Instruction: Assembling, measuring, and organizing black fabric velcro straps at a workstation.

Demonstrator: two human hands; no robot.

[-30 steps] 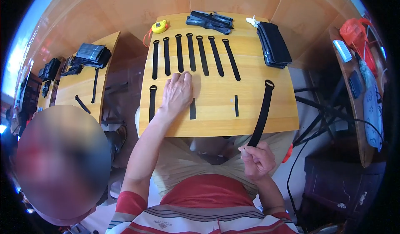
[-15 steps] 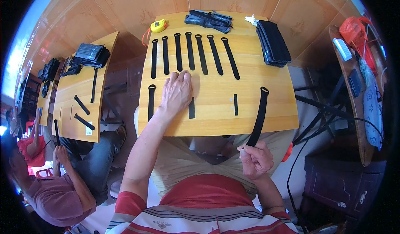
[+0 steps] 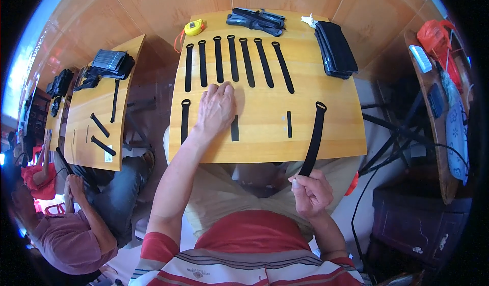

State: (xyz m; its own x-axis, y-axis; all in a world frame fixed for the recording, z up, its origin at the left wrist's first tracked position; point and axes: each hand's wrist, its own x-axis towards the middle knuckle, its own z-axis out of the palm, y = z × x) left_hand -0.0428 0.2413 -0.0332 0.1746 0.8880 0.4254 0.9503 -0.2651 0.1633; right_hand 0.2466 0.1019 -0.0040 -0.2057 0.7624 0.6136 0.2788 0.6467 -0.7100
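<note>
Black strap (image 3: pixel 315 138) is in my right hand (image 3: pixel 312 191): I pinch its low end just past the near edge of the counter (image 3: pixel 260 151). The rest reaches up over the right side, with the loop at the far end. My left hand (image 3: pixel 217 107) is back side up near the middle, fingers bent, and I cannot tell if it holds anything underneath. Seven more straps (image 3: pixel 233 57) lie in a row beyond it. I see one looped strap (image 3: pixel 185 120) left of that hand and two short dark strips (image 3: pixel 289 124). At the back are a yellow tape measure (image 3: pixel 193 27), a dark bundle (image 3: pixel 256 21) and a black stack (image 3: pixel 335 49).
</note>
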